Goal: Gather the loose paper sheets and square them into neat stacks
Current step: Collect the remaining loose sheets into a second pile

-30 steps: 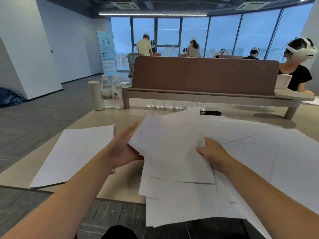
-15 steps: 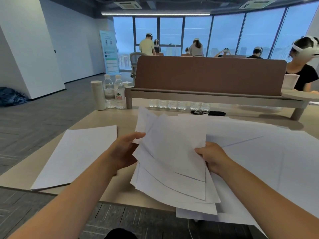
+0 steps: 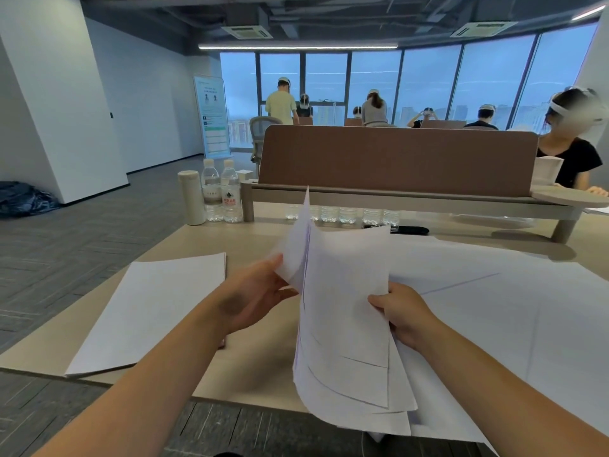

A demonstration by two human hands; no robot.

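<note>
A fanned bundle of white paper sheets (image 3: 346, 311) stands tilted up off the beige table (image 3: 250, 384), its edges uneven. My left hand (image 3: 260, 291) holds the bundle's left edge, thumb on top near the upper corner. At the right edge my right hand (image 3: 400, 311) grips the sheets, fingers curled round them. More loose white sheets (image 3: 494, 291) lie spread over the table to the right. A squared stack of white paper (image 3: 155, 308) lies flat on the left part of the table.
A white flask (image 3: 191, 197) and two water bottles (image 3: 222, 196) stand at the back left. A brown desk divider (image 3: 395, 156) on a shelf crosses the back, with small bottles under it. A person sits at the far right; others stand by the windows.
Both hands have raised the bundle from nearly flat to steeply tilted and drawn the sheets closer together. The camera view has tipped upward.
</note>
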